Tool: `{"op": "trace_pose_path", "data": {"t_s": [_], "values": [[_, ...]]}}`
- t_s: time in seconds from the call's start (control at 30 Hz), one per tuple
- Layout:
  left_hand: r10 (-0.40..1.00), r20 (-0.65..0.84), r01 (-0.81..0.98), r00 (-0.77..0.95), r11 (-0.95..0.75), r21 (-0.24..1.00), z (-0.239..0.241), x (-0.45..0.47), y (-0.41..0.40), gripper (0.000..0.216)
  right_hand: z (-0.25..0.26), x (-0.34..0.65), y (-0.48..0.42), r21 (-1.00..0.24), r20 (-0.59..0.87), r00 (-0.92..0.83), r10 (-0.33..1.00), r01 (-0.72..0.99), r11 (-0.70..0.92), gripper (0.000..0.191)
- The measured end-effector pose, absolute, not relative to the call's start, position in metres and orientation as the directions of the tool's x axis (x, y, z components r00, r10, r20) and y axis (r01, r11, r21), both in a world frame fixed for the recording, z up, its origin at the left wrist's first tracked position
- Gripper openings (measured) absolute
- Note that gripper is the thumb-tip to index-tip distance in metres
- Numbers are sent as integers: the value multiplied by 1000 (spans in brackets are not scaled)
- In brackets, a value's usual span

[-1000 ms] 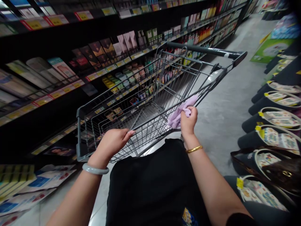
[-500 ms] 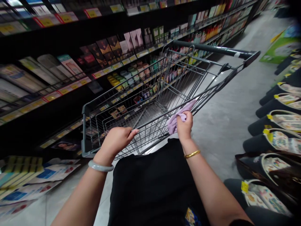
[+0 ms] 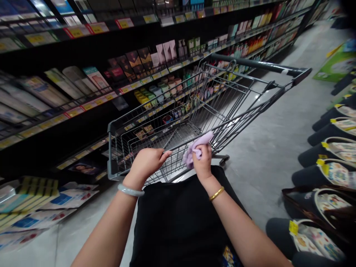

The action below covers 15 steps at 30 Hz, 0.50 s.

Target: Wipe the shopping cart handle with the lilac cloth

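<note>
A grey wire shopping cart [image 3: 178,138] stands side-on before me, its handle [image 3: 258,65] at the far right. My left hand [image 3: 147,163] is closed over the near top rail, with the thumb lying along it; a pale bangle circles that wrist. Farther right along the same rail, my right hand [image 3: 203,161] grips a bunched lilac cloth [image 3: 204,140] against the cart's side. Part of the cloth sticks up past the rail. A gold bracelet is on the right wrist. The cart's basket holds nothing that I can make out.
Store shelves [image 3: 155,76] with boxes, bottles and price tags run behind the cart. Dark round bins [image 3: 303,170] of packaged goods line the right side. Stacked packs [image 3: 41,207] lie at lower left. Grey floor [image 3: 258,148] extends between cart and bins.
My right hand has slid the cloth leftward along the rail, closer to my left hand. The left hand keeps its hold on the rail. The whole view has shifted slightly.
</note>
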<state>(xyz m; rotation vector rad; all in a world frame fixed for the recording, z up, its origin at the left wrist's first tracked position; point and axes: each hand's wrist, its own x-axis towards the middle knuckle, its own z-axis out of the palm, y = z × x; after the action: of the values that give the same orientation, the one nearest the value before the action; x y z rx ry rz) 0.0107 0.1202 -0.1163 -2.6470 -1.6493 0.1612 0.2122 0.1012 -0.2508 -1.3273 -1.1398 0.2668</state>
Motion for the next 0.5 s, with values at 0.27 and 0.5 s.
{"op": "trace_pose_path", "data": {"t_s": [0.27, 0.5], "values": [[901, -64, 899, 430, -434, -61, -116, 12, 117, 76, -257, 187, 87, -918, 375, 500, 781, 315, 240, 8], [885, -23, 882, 465, -466, -73, -121, 17, 116, 75, -283, 154, 77, -915, 349, 400, 847, 342, 216, 12]]}}
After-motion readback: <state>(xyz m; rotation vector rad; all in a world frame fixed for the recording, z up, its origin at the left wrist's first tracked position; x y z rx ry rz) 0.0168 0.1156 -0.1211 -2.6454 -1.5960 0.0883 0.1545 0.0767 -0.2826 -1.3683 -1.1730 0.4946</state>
